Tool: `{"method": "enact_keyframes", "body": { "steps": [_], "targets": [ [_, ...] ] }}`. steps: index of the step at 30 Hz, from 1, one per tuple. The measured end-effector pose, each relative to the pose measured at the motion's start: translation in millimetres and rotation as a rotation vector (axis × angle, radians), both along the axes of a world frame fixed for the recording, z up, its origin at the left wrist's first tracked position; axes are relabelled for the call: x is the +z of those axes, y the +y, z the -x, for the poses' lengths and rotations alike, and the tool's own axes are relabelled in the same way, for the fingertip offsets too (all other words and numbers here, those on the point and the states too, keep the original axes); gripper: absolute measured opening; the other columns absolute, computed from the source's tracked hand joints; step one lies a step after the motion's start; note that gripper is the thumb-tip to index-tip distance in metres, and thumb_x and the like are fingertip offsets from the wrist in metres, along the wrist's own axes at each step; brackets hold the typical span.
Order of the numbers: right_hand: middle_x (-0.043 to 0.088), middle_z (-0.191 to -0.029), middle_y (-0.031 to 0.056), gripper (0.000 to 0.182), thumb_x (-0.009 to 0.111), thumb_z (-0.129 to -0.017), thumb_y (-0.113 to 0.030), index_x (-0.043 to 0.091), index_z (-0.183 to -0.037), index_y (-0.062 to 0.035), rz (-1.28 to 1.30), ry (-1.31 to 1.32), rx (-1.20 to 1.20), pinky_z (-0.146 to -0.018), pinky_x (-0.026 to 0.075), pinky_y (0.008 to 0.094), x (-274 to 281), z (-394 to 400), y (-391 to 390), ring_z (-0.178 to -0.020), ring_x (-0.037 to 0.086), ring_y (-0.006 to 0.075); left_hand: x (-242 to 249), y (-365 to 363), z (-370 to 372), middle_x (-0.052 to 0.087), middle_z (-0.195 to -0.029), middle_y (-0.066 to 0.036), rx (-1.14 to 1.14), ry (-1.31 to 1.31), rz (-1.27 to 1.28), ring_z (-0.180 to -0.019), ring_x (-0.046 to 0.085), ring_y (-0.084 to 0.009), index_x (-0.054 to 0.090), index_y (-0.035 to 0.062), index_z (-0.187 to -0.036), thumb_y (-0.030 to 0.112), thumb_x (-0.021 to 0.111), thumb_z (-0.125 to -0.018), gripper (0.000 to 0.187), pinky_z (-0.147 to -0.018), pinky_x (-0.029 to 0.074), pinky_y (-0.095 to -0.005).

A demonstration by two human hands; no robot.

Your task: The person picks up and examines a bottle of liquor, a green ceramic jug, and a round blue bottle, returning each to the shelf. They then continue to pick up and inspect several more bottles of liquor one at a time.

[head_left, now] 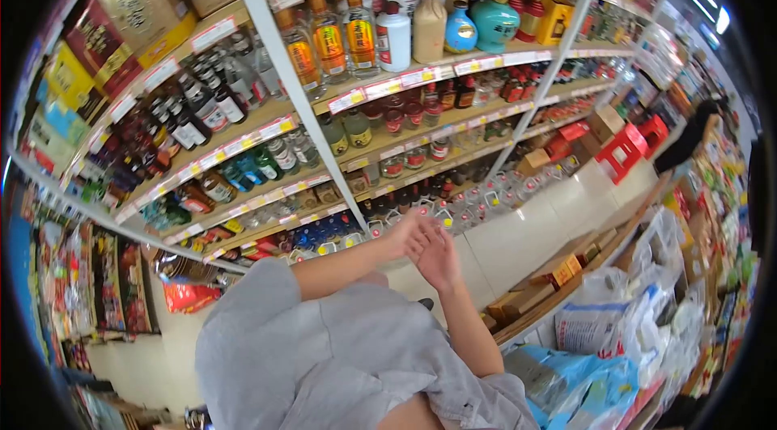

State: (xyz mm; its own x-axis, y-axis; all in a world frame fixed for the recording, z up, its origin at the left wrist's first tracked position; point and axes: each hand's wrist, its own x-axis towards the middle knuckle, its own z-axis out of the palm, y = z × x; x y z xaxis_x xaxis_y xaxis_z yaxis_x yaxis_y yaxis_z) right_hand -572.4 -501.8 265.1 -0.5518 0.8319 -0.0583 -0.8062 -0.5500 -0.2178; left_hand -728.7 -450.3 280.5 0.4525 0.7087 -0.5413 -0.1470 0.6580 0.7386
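In the head view my left hand [405, 237] reaches in from the left, fingers loosely bent and pointing at my other hand. My right hand [438, 258] comes up from the lower right with its fingers extended. The two hands meet in front of my body, fingertips overlapping or touching. No object shows in either hand, though the overlap hides some fingers. Behind them, several clear bottles with coloured caps [444, 220] stand on the floor below the liquor shelves [437, 143]. A loose grey shirt [324, 341] covers my torso and upper arms.
Boxed and bottled drinks fill the left shelving [202, 156]. Red plastic stools [622, 153] stand at the far right of the tiled aisle [518, 228]. To my right are cartons [522, 303], white plastic bags [603, 309] and a blue bag [571, 385]. A red bag [190, 298] lies at left.
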Motion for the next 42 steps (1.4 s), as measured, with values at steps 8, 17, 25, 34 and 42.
{"method": "enact_keyframes", "body": {
  "steps": [8, 17, 25, 34, 42],
  "targets": [
    [0.047, -0.161, 0.0142, 0.064, 0.052, -0.106, -0.046, 0.042, -0.158, -0.0107, 0.215, -0.232, -0.046, -0.116, 0.042, 0.0496, -66.6, -68.3, -28.1, -0.143, 0.049, 0.0339, 142.2, 91.4, 18.0, 0.068, -0.123, -0.018, 0.611, 0.87, -1.404, -0.111, 0.069, -0.0305, 0.06, 0.0026, -0.127, 0.022, 0.074, -0.097, 0.038, -0.095, 0.053, -0.0444],
    [0.061, -0.147, 0.0123, 0.057, 0.055, -0.104, -0.044, 0.053, -0.15, -0.0111, 0.405, -0.349, 0.003, -0.104, 0.052, 0.048, -105.5, -133.1, -47.2, -0.124, 0.064, 0.0333, 170.3, 230.7, 102.6, 0.067, -0.104, -0.011, 0.962, 1.48, -1.339, -0.094, 0.068, -0.0326, 0.06, 0.0053, -0.11, 0.031, 0.078, -0.095, 0.035, -0.082, 0.055, -0.0464],
    [0.058, -0.15, 0.0166, 0.056, 0.056, -0.104, -0.044, 0.055, -0.15, -0.0123, 0.339, -0.459, 0.084, -0.105, 0.052, 0.0506, -116.9, -216.0, 2.1, -0.131, 0.061, 0.0369, 152.8, 257.1, 87.4, 0.062, -0.099, -0.008, 1.127, 1.424, -1.27, -0.089, 0.066, -0.0287, 0.058, 0.0062, -0.105, 0.029, 0.081, -0.093, 0.035, -0.077, 0.055, -0.0435],
    [0.064, -0.141, 0.02, 0.052, 0.049, -0.107, -0.04, 0.055, -0.145, -0.0062, 0.232, -0.848, 0.187, -0.097, 0.056, 0.0437, -42.5, -271.0, 115.7, -0.117, 0.068, 0.0338, 142.4, 272.3, 71.5, 0.06, -0.098, -0.01, 1.279, 1.455, -1.219, -0.086, 0.066, -0.0269, 0.061, 0.0041, -0.105, 0.028, 0.081, -0.095, 0.033, -0.074, 0.054, -0.0414],
    [0.065, -0.139, 0.0185, 0.054, 0.037, -0.111, -0.043, 0.051, -0.148, -0.0053, 0.056, -1.055, 0.337, -0.1, 0.054, 0.0424, -18.8, -290.2, 213.1, -0.117, 0.068, 0.0318, 137.7, 285.2, 18.8, 0.063, -0.101, -0.008, 1.192, 1.455, -1.307, -0.088, 0.067, -0.027, 0.061, 0.0062, -0.105, 0.024, 0.086, -0.086, 0.036, -0.074, 0.055, -0.0403]
  ]
}}
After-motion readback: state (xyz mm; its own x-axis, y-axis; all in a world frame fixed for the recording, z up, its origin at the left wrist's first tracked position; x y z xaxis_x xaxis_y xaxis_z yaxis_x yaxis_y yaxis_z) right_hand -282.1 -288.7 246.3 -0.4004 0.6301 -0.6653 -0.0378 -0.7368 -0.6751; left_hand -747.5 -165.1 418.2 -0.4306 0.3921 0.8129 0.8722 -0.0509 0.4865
